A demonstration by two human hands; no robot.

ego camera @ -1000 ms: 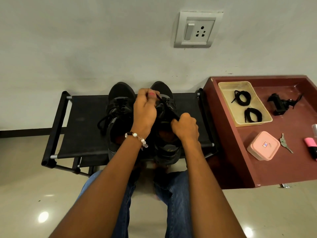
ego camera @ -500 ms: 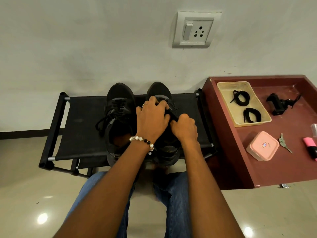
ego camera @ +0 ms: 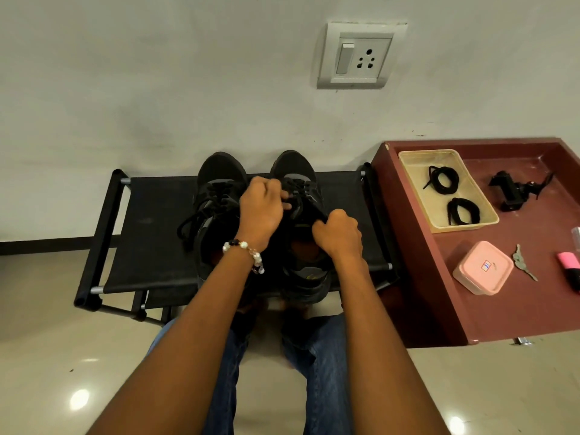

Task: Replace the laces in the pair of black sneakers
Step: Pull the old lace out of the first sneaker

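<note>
Two black lace-up sneakers stand side by side, toes toward a pale grey wall, on a low black fabric-and-tube shoe rack [ego camera: 150, 233], seen from a camera worn on the head and looking down past both bare forearms and blue-jeaned knees. The left black sneaker [ego camera: 219, 183] has loose black laces spilling over its outer side. The right black sneaker [ego camera: 298, 171] is being worked on: the left hand [ego camera: 262, 211], with a bead bracelet of white and black beads [ego camera: 248, 252] at the wrist, has its fingers curled in a narrow grip over the laces at the middle of that shoe. The right hand [ego camera: 337, 233] is closed in a tight grip on a strand of black lace [ego camera: 314, 211] at the shoe's near right edge. To the right, just beside the rack, is a dark red tabletop with a raised rim [ego camera: 439, 293]. On it sits a pale yellow rectangular plastic tray [ego camera: 420, 186] holding two coiled black replacement laces [ego camera: 442, 180]. Near the tray lie a black clamp-like mount [ego camera: 511, 193], a pink square lidded box [ego camera: 483, 271], a small grey key [ego camera: 521, 262] and a pink highlighter [ego camera: 569, 262]. A white wall switch and socket plate [ego camera: 357, 56] is above.
</note>
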